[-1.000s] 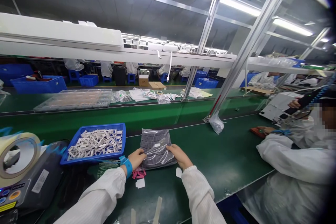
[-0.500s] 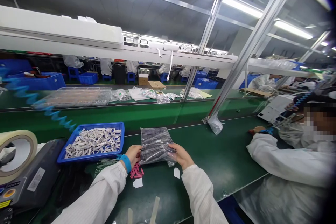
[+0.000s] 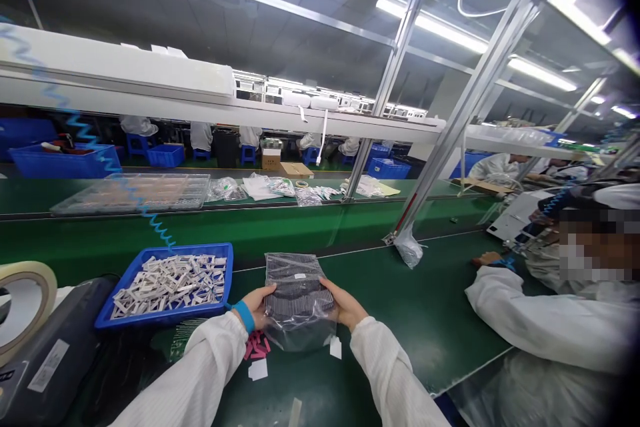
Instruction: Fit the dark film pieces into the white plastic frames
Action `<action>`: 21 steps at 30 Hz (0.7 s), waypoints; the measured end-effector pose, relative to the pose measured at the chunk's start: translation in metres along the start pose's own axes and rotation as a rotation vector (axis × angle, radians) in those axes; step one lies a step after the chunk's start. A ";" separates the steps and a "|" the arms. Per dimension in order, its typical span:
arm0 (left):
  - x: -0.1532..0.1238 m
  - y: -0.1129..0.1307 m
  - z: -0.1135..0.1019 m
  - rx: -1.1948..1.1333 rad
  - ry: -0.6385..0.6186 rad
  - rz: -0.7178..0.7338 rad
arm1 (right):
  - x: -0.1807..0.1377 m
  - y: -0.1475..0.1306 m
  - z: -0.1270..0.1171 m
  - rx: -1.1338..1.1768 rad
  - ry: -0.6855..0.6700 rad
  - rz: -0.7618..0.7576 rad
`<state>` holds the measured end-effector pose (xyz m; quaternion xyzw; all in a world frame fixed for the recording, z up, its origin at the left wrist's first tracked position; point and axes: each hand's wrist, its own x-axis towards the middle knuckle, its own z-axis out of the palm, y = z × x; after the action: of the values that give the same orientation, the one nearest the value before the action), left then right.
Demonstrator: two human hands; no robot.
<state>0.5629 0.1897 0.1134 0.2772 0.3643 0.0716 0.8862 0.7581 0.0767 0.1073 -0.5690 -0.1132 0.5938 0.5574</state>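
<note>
A clear plastic bag (image 3: 299,293) filled with dark striped parts is lifted off the green bench (image 3: 430,307) between both hands. My left hand (image 3: 259,305) grips its left edge, fingers curled round it. My right hand (image 3: 344,305) grips its right edge the same way. The bag's loose lower end hangs down toward me. A blue wrist strap sits on my left wrist. Small pink pieces (image 3: 256,345) and white labels (image 3: 258,369) lie on the bench under the bag.
A blue tray (image 3: 165,283) of white parts stands left of the bag. A tape roll (image 3: 23,300) on a dark machine is at far left. A co-worker's white sleeve (image 3: 540,327) rests on the bench at right. A metal post (image 3: 440,147) rises behind.
The bag has been raised off the bench and drawn nearer to me, tilted upright between both hands. The co-worker at right has leaned further in.
</note>
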 end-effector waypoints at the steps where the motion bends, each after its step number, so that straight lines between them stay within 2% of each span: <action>1: 0.001 0.001 -0.002 0.011 -0.003 0.017 | 0.000 0.000 0.000 -0.012 -0.009 -0.018; 5: 0.007 0.009 -0.008 0.081 0.004 0.119 | 0.007 -0.002 0.005 -0.032 0.010 -0.131; 9: 0.012 0.018 -0.012 0.196 0.070 0.244 | 0.016 -0.007 0.010 -0.030 0.050 -0.231; 13: 0.013 0.019 -0.016 0.318 0.108 0.292 | 0.012 -0.012 0.006 -0.077 -0.019 -0.184; 16: 0.011 0.014 -0.018 0.379 0.088 0.299 | 0.008 -0.011 0.000 -0.135 -0.063 -0.129; 21: 0.011 0.011 -0.020 0.430 0.018 0.300 | 0.011 -0.008 -0.004 -0.194 -0.038 -0.182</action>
<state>0.5578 0.2111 0.1014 0.5095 0.3339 0.1256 0.7831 0.7680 0.0862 0.1065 -0.5961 -0.2317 0.5380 0.5491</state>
